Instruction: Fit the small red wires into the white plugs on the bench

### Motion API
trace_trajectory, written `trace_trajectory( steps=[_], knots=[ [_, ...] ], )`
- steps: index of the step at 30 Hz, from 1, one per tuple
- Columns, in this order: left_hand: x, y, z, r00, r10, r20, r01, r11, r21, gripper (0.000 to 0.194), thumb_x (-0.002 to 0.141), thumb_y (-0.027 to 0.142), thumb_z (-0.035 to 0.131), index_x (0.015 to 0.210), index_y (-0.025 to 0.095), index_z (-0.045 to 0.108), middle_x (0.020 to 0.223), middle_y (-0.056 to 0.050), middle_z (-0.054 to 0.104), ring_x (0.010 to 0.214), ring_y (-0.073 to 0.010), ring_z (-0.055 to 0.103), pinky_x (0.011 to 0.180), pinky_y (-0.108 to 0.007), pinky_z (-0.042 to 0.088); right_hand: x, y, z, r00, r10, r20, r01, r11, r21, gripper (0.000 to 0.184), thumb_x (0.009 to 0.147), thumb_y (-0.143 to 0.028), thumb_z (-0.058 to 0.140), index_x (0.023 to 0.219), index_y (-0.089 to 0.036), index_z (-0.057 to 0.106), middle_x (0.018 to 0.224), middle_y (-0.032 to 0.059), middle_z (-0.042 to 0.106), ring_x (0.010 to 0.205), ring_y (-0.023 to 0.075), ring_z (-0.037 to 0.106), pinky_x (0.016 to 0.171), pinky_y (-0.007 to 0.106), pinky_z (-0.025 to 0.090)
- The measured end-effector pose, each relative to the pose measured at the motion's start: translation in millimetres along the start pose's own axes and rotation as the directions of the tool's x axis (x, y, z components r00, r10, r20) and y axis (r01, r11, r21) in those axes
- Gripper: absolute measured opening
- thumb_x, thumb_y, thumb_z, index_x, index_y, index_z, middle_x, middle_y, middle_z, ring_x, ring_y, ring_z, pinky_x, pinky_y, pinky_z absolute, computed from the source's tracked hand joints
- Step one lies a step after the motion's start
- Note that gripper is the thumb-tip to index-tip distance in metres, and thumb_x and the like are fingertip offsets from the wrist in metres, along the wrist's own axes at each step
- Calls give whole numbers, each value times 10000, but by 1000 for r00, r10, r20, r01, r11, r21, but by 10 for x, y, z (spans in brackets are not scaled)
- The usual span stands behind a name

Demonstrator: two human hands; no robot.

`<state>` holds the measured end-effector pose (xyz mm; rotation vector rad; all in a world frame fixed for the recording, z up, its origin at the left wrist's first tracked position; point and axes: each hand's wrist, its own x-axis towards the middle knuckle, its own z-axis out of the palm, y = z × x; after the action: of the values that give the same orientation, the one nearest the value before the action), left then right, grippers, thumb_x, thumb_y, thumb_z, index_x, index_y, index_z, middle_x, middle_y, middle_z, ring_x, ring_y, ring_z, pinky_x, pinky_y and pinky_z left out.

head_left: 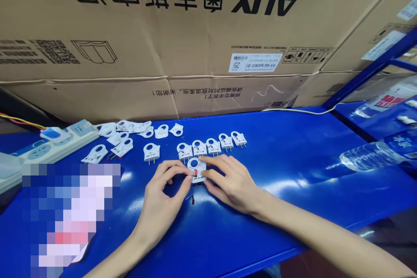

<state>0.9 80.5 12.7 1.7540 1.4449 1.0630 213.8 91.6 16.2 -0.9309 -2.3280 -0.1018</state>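
Both my hands meet at the middle of a blue worktable [293, 160]. Between them lies a small white plastic plug part [196, 168] with a round hole, metal pins and a red bit at its middle. My left hand [163, 195] pinches its left edge with thumb and forefinger. My right hand [228, 180] holds its right side, fingers curled over it. A tiny red-tipped piece [192, 200] lies on the table just below the part. Behind my fingers stands a row of several like white parts [211, 145].
More white parts [127, 132] lie scattered at the back left, beside a white and blue power strip [55, 141]. A big cardboard box [182, 34] walls off the back. A clear plastic bottle [368, 156] lies at the right. A blurred patch covers the lower left.
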Motion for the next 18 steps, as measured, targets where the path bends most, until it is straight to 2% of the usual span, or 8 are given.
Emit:
trace_trajectory(
  steps=[9,18],
  knots=[
    [7,5,-20,997,-64,36,65,998,-26,167,919,414,657,895,256,706,935,4,687,802,-161,544,709,-278,421,22,15,-28,997,-46,-59,43,998,-51,125,1001,-190,602,975,-161,721,1269,77,730,984,192,657,761,314,514],
    [6,40,-35,995,-100,9,99,994,42,210,908,453,652,896,252,708,819,15,668,739,-162,526,692,-278,430,31,25,-28,997,-57,-55,53,997,-61,127,1009,-190,596,1001,-167,720,1269,87,731,997,199,664,758,309,508]
  ],
)
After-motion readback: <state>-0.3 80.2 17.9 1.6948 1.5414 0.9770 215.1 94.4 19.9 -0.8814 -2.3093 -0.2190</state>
